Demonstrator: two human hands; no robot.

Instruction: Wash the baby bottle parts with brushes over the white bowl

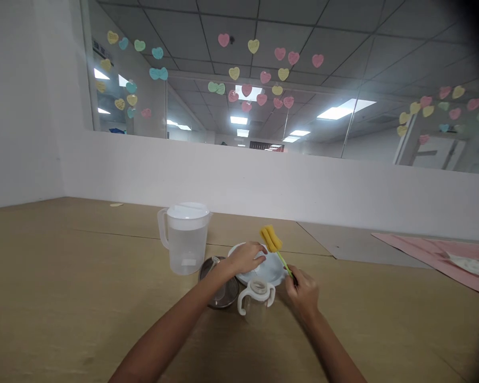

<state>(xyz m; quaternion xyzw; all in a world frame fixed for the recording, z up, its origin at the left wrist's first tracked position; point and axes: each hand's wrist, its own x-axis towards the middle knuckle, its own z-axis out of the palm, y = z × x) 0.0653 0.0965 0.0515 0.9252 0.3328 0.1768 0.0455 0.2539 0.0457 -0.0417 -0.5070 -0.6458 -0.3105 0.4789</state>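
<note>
My left hand [245, 258] rests on the rim of a pale blue plate [268, 271], fingers curled over its far left edge. My right hand [302, 291] is closed on the thin green handle of a sponge brush, whose yellow sponge head [271, 238] sticks up above the plate's far side. A small clear two-handled cup [256, 299] stands just in front of the plate, between my hands. A round glass lid [219, 287] lies flat under my left forearm.
A clear plastic jug with a white lid [184, 236] stands left of the plate on the wooden table [64, 276]. A pink mat [435, 252] with a white cloth [473, 264] lies at the far right. A white wall runs along the back.
</note>
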